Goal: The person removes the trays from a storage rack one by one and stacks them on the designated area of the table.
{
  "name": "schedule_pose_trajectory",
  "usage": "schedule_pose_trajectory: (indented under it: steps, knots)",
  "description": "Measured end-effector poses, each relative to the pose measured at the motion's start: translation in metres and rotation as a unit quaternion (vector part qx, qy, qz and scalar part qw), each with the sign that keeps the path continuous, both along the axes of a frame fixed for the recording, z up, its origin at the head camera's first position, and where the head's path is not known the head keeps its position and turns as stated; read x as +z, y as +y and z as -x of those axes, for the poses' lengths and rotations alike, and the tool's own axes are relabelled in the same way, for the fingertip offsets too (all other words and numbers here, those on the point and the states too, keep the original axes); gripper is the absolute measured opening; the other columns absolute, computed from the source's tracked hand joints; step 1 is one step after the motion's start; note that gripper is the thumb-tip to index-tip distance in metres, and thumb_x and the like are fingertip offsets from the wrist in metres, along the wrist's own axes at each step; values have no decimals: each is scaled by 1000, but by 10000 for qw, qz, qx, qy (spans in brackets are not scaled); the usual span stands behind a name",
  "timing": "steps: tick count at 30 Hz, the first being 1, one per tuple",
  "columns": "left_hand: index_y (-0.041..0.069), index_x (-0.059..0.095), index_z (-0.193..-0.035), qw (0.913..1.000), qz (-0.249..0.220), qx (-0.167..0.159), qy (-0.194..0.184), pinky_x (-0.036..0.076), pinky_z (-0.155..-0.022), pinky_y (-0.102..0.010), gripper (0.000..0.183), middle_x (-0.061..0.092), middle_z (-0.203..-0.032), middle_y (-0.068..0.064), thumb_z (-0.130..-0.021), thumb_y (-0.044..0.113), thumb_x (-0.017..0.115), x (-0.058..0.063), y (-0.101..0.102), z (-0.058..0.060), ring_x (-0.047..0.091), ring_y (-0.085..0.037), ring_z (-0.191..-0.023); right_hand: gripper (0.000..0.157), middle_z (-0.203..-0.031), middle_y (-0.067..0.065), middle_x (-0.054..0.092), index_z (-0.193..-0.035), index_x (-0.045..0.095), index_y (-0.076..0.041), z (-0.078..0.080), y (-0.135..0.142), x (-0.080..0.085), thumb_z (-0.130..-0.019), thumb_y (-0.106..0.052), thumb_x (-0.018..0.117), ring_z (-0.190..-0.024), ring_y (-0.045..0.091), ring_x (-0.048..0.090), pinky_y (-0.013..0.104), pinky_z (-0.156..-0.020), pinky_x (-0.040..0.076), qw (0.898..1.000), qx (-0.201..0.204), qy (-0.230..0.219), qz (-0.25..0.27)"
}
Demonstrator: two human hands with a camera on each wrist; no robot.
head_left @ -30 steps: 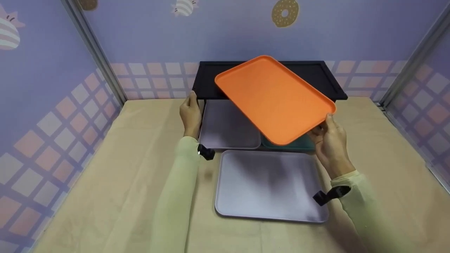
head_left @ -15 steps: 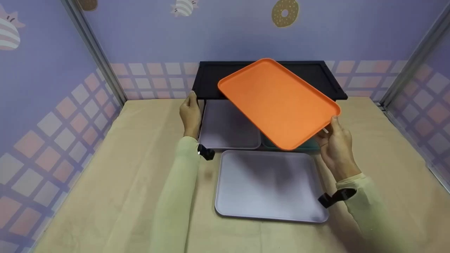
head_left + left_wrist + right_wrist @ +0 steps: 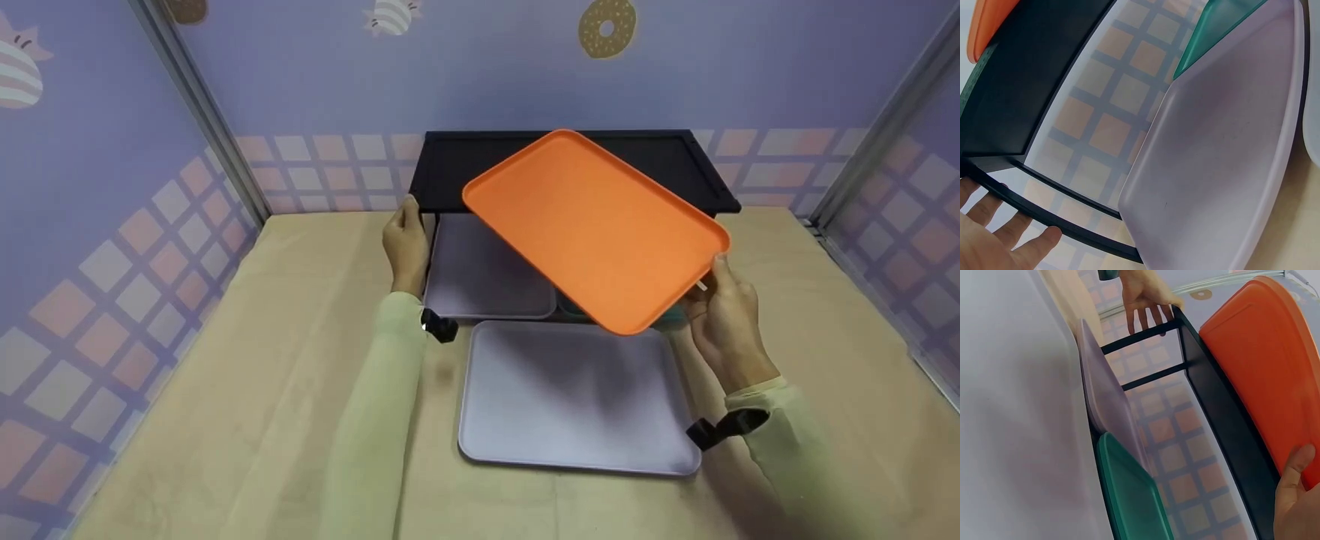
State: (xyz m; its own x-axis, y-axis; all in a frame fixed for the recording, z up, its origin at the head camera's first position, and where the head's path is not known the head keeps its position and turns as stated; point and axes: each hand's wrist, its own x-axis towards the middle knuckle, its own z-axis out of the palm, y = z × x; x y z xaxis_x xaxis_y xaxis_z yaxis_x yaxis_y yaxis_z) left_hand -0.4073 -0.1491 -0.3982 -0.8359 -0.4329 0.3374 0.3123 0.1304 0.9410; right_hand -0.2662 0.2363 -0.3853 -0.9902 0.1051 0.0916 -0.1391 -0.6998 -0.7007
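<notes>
My right hand (image 3: 724, 322) grips an orange tray (image 3: 596, 229) by its near right corner, thumb on the rim. The tray is held tilted, overlapping the top shelf of a black two-level rack (image 3: 442, 172) in the head view. My left hand (image 3: 406, 247) holds the rack's front left corner post below the top shelf; its fingers lie along the post in the left wrist view. On the lower level lie a mauve tray (image 3: 491, 270) at left and a green tray (image 3: 1134, 500) at right, partly hidden behind the orange tray in the head view.
A pale lilac tray (image 3: 577, 405) lies flat on the wooden table (image 3: 285, 360) in front of the rack. Behind the rack stands a purple wall (image 3: 495, 67) with a checked band, and side walls (image 3: 112, 187) flank the table.
The orange tray and my right hand have moved slightly down and to the right, towards me. My left hand has stayed at the rack's corner.
</notes>
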Motion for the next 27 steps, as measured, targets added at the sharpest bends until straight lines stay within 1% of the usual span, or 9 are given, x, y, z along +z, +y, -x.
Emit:
schedule_pose_trajectory:
  steps: [4, 6, 8, 11, 13, 15, 19, 22, 27]
  knots:
    - [17, 31, -67, 10000, 54, -33, -31, 22, -61, -26, 49, 25, -64, 4, -110, 36, 45, 0, 0, 0, 22, -9, -58, 38, -117, 10, 67, -131, 61, 0, -2, 2, -2, -107, -28, 51, -95, 22, 70, 33, -86, 58, 10000, 13, -4, -38]
    - [17, 31, -68, 9999, 25, -66, -78, 28, -66, -25, 48, 42, -72, 4, -110, 36, 45, 1, 1, -1, 33, -7, -65, 39, -116, 9, 66, -131, 60, 0, -3, 4, -3, -107, -28, 50, -96, 22, 70, 32, -86, 58, 9999, 64, 24, -93]
    - [17, 32, -70, 9999, 7, -124, -100, 32, -74, -25, 47, 54, -90, 2, -111, 36, 44, 1, 1, -1, 40, -8, -75, 39, -116, 9, 66, -132, 59, 1, -5, 6, -3, -108, -29, 49, -96, 21, 70, 32, -87, 58, 9998, 130, 71, -117]
    - [16, 33, -71, 9997, -31, -217, -137, 33, -78, -26, 46, 54, -92, 3, -111, 37, 43, 1, 1, -2, 40, -8, -77, 40, -113, 9, 66, -131, 59, 1, -7, 8, -4, -108, -30, 49, -95, 20, 71, 31, -86, 58, 9996, 148, 80, -221]
    - [16, 33, -71, 9996, -6, -238, -142, 30, -70, -27, 47, 40, -74, 2, -111, 39, 42, 0, 1, -2, 32, -10, -65, 38, -112, 8, 66, -130, 58, 1, -8, 10, -5, -107, -29, 50, -94, 20, 71, 31, -85, 58, 9996, 142, 34, -225]
    - [16, 32, -70, 9996, 13, -233, -140, 25, -63, -27, 49, 26, -65, 3, -111, 41, 42, -1, 0, -2, 23, -10, -58, 37, -112, 8, 66, -129, 59, 0, -8, 11, -6, -107, -29, 50, -94, 19, 71, 31, -84, 58, 9996, 119, -33, -242]
    - [17, 32, -69, 9996, 24, -238, -143, 23, -60, -27, 49, 24, -62, 6, -111, 41, 42, -1, 0, -2, 21, -8, -55, 35, -108, 7, 67, -125, 60, 0, -8, 13, -7, -107, -29, 50, -89, 18, 71, 30, -79, 58, 9996, 90, -120, -247]
    - [17, 32, -70, 9996, 22, -237, -176, 25, -64, -27, 48, 25, -66, 5, -111, 41, 42, 0, -1, -2, 21, -9, -59, 33, -102, 6, 68, -121, 61, -1, -9, 16, -8, -107, -29, 51, -84, 17, 70, 29, -73, 57, 9995, 70, -159, -264]
    - [17, 33, -71, 9997, 57, -139, -200, 26, -67, -28, 47, 25, -68, 5, -110, 41, 43, 0, -2, -2, 22, -9, -61, 34, -99, 7, 70, -120, 62, -1, -10, 18, -9, -106, -29, 51, -82, 17, 72, 28, -72, 58, 9994, 125, -161, -274]
